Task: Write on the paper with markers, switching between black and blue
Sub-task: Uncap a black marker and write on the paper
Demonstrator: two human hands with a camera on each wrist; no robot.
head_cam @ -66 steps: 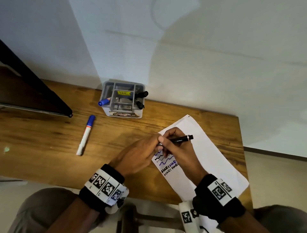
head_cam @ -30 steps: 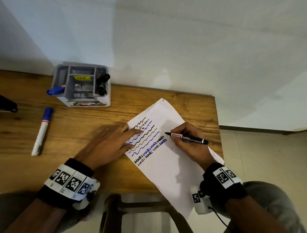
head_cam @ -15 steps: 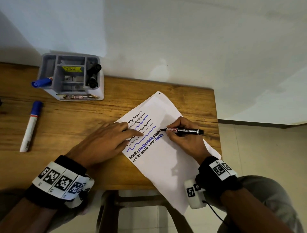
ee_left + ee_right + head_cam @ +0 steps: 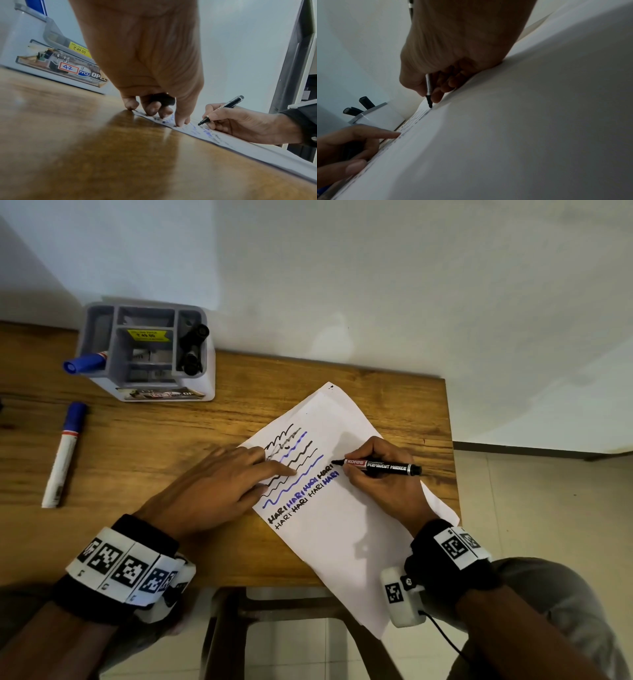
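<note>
A white paper (image 4: 342, 546) lies slanted on the wooden table (image 4: 137, 460), with black and blue wavy lines and two rows of "HARI" on it. My right hand (image 4: 356, 470) grips an uncapped black marker (image 4: 380, 466), whose tip (image 4: 430, 106) meets the paper just past the end of the upper row. My left hand (image 4: 222, 487) presses its fingertips (image 4: 180, 121) on the wavy lines, and a black cap (image 4: 163, 100) sits tucked under its palm. A capped blue marker (image 4: 63, 453) lies on the table at far left.
A grey desk organizer (image 4: 147, 378) stands against the wall at the back left, with a blue marker (image 4: 85, 362) and black markers (image 4: 193, 347) in it. The paper's near end hangs over the table's front edge. The table's right edge is close behind my right hand.
The hands were joined at the marker; since then they have parted. The left hand settled flat on the wavy lines, and the right brought the marker tip to the end of the upper row.
</note>
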